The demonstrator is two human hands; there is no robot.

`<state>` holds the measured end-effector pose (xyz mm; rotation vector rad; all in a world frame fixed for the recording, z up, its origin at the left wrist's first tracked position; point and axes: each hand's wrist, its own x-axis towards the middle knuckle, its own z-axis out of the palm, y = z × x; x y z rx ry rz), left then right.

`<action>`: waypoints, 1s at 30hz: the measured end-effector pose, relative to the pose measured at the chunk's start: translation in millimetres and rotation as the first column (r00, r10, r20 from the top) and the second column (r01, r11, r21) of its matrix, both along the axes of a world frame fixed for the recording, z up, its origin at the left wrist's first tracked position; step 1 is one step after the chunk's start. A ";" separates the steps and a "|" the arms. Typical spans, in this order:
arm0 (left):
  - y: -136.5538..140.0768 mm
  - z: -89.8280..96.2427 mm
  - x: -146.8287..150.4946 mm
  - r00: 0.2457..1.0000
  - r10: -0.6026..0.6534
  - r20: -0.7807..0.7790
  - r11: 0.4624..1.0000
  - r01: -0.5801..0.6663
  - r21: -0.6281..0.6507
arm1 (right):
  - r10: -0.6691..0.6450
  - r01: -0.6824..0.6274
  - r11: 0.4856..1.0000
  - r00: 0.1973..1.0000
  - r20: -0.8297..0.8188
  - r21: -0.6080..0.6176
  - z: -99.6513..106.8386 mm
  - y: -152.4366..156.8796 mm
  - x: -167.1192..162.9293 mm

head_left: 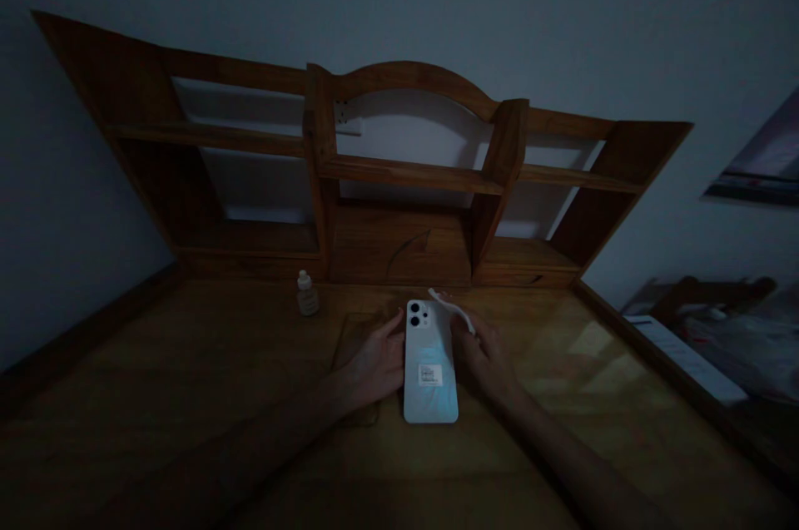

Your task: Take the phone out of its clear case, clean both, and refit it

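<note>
A pale smartphone (pixel 430 397) shows its back, with camera lenses at the upper left and a white printed label (pixel 429 374) on its middle. My left hand (pixel 374 359) grips its left edge, the thumb along the side and the other fingers partly hidden. At the phone's upper right, my right hand (pixel 483 351) pinches a thin white cloth or tissue (pixel 459 314), which stands partly away from the back. Under and beside my left hand lies a clear, thin-edged piece shaped like a phone case (pixel 359 415), hard to make out in the dim light.
A small bottle (pixel 307 299) with a white cap stands left of my hands on the wooden desk (pixel 218 364). Behind it rises a wooden shelf unit (pixel 405 172). A wall socket (pixel 348 126) shows through it. At right are a chair (pixel 717 297) and plastic bags (pixel 749 347).
</note>
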<state>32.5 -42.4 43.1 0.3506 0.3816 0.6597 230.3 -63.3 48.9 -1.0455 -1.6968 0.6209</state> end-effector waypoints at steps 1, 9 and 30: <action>-0.1 0.3 0.0 1.000 0.001 0.002 1.000 -0.001 0.006 | 0.045 -0.049 0.998 0.993 0.106 0.037 0.5 0.4 0.4; 1.6 -1.2 0.9 1.000 0.025 0.019 0.999 -0.025 0.022 | 0.130 -0.175 0.980 0.919 0.372 0.090 4.9 1.9 3.5; 0.5 2.8 2.1 0.995 0.097 -0.039 0.995 -0.097 0.001 | 0.245 -0.264 0.963 0.939 0.242 0.051 3.3 -2.4 0.0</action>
